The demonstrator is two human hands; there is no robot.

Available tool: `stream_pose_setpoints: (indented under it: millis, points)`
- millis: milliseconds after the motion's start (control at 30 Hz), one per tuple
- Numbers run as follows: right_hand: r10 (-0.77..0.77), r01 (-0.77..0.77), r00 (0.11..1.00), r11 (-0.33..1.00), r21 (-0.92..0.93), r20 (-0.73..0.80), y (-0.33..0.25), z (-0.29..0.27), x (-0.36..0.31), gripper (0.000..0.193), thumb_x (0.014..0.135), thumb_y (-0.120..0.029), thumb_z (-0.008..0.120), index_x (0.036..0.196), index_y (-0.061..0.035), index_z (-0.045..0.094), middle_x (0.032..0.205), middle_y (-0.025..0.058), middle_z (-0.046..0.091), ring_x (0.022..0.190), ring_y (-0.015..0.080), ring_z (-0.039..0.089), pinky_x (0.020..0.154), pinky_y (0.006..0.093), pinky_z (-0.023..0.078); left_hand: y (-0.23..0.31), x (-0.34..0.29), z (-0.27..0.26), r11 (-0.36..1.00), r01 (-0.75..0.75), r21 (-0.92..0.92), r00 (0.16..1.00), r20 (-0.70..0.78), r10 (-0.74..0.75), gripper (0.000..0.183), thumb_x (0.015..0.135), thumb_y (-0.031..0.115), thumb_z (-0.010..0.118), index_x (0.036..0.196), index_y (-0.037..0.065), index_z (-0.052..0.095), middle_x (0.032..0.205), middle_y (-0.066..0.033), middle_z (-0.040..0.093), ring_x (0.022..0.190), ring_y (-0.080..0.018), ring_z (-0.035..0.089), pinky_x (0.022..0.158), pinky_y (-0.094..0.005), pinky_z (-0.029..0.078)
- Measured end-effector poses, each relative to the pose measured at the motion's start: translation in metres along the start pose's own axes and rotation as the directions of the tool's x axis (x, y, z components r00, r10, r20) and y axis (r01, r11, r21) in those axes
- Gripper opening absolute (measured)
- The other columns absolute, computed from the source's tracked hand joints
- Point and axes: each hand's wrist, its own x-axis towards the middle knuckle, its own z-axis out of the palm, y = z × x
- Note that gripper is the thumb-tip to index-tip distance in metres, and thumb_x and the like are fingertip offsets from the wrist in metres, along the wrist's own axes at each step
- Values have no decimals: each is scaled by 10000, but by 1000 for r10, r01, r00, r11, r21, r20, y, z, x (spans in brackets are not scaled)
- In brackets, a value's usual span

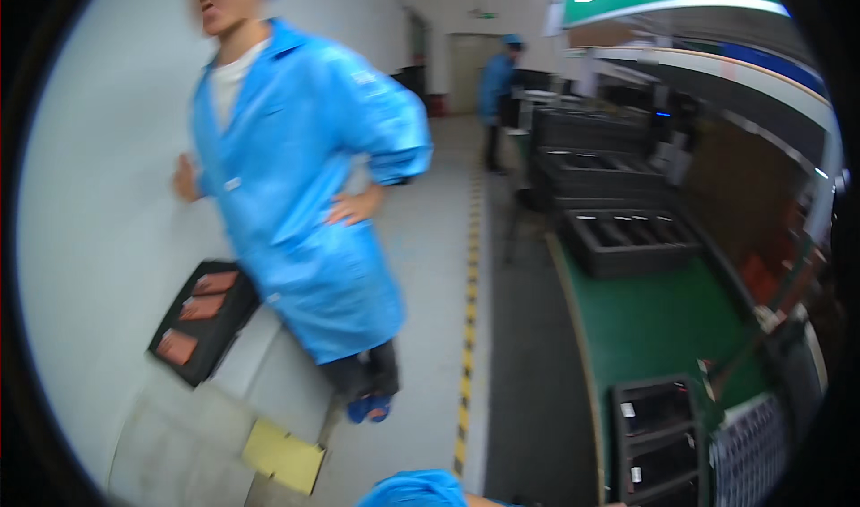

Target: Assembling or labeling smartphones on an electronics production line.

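A blue sleeve of mine enters at the lower edge, with a thin strip of bare skin beside it; which arm this is I cannot tell. Farther right, a sliver of what looks like a finger shows at the left edge of a black foam tray. The fingers of both my hands are otherwise cut off below the picture. Dark flat pieces with small white labels lie in the tray's compartments. The tray rests on a green-topped bench.
More black foam trays stand along the bench. A grey gridded panel lies right of the near tray. A person in a blue coat stands left, beside a black tray with reddish pieces. Another person stands far down the aisle.
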Motion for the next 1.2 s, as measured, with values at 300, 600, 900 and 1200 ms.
stream_pose_setpoints:
  millis: [300,600,900,1200]
  points:
    - [373,-383,923,861,335,95,45,-68,-43,175,810,-113,754,832,-13,613,869,179,588,840,377,565,759,428,442,-41,64,-80,967,169,191,984,-92,-154,316,915,156,593,1199,21,616,1296,-158,626,1265,-355,550,1080,-470,414]
    - [531,-504,842,838,207,-98,126,-48,-14,180,863,-125,683,738,-2,637,666,152,629,641,323,630,596,415,465,-72,126,-61,822,205,531,904,218,-367,720,908,418,634,1396,-87,477,1428,-352,446,1278,-464,470,1094,-462,413]
    - [612,-476,787,684,553,-80,163,-1,32,232,912,-164,679,763,11,649,603,135,607,509,232,590,520,338,432,-91,143,-68,817,6,576,901,350,-254,679,873,336,639,1374,-95,483,1312,-295,579,1211,-389,586,1058,-413,454]
    - [647,-539,761,672,509,-49,145,23,14,244,888,-179,690,715,-10,658,603,133,608,536,277,607,519,372,438,-62,171,-108,880,359,312,804,375,-462,500,937,254,591,1357,-4,506,1019,-255,691,939,-408,693,846,-441,539]
